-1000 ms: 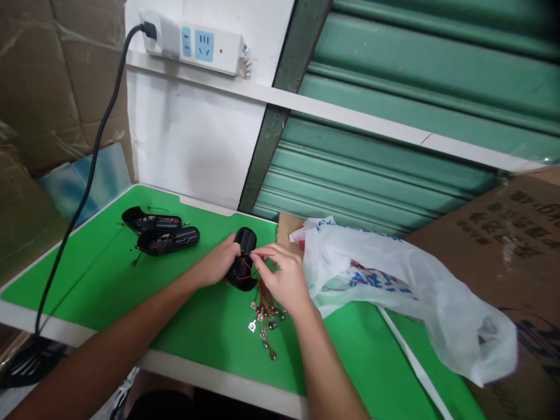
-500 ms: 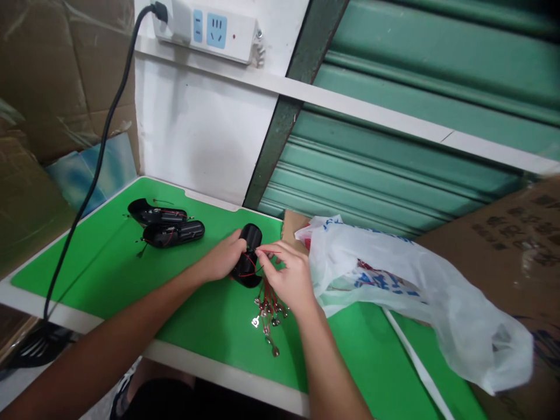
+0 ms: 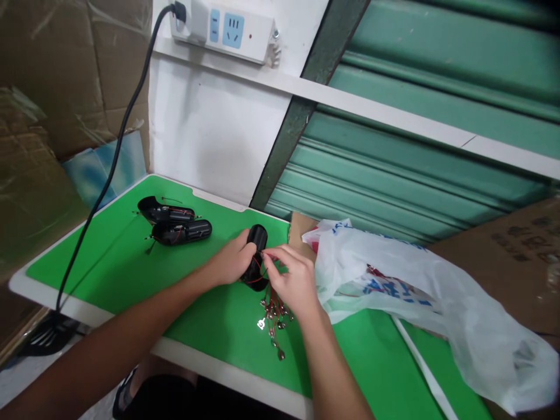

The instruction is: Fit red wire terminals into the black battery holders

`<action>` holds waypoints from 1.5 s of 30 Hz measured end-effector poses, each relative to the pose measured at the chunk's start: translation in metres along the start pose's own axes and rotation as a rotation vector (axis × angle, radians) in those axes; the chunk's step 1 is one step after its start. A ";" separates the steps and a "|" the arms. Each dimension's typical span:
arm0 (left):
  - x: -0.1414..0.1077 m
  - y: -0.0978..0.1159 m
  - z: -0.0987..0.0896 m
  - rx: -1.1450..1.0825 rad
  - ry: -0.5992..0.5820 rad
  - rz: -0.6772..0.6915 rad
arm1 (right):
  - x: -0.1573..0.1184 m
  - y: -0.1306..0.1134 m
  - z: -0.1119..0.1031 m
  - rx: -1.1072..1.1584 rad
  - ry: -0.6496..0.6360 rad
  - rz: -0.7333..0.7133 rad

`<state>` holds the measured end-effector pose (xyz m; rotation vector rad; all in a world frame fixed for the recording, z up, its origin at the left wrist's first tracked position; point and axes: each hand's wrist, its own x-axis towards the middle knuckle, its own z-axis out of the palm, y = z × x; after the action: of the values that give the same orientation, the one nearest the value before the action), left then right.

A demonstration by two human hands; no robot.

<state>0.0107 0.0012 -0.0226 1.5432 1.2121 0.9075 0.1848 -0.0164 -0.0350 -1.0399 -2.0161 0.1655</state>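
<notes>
A black plastic housing (image 3: 258, 238) with thin red wires stands out on the green mat, gripped from its left side by my left hand (image 3: 231, 256). My right hand (image 3: 291, 274) is at the housing's right side, thumb and fingertips pinched together over the wires; what they pinch is too small to make out. Below my right hand lies a bunch of red wires with small metal contacts (image 3: 275, 318). Two more black housings (image 3: 186, 231) with wires lie side by side to the left.
A white plastic bag (image 3: 376, 262) with wired parts lies right of my hands, beside brown cardboard (image 3: 300, 228). A black cable (image 3: 114, 157) hangs from the power strip (image 3: 256, 38) across the mat's left side. A white strip (image 3: 422, 364) lies at the right.
The view has shifted, so everything appears a little further right. My right fingertips have closed in nearer the housing, and the red wire that stuck out between them no longer shows there.
</notes>
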 end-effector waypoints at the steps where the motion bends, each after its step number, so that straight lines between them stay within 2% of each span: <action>1: -0.001 0.000 0.001 0.017 0.005 0.013 | 0.000 0.000 0.000 -0.012 0.002 -0.011; 5: -0.003 0.004 0.001 0.039 0.011 0.007 | 0.000 -0.002 -0.002 -0.015 0.019 -0.049; 11: 0.000 0.004 -0.002 0.019 0.051 -0.026 | 0.000 -0.003 -0.003 0.036 0.061 0.008; 26: -0.001 0.001 0.000 0.034 0.034 0.013 | 0.000 -0.002 0.000 -0.032 0.022 -0.041; 31: -0.001 0.000 0.002 0.013 0.045 0.040 | 0.001 -0.004 0.000 -0.007 0.032 -0.027; 35: -0.002 0.003 0.002 -0.009 0.044 0.056 | 0.002 -0.005 -0.003 0.081 0.059 0.039; 38: -0.002 0.005 0.002 -0.005 0.049 0.036 | 0.002 -0.006 -0.005 0.122 0.068 0.081; 45: -0.003 0.003 0.000 -0.037 0.061 -0.003 | 0.002 -0.006 -0.002 0.123 0.085 0.078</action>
<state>0.0105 -0.0015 -0.0197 1.4938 1.2336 0.9762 0.1817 -0.0195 -0.0293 -1.0306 -1.8664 0.2787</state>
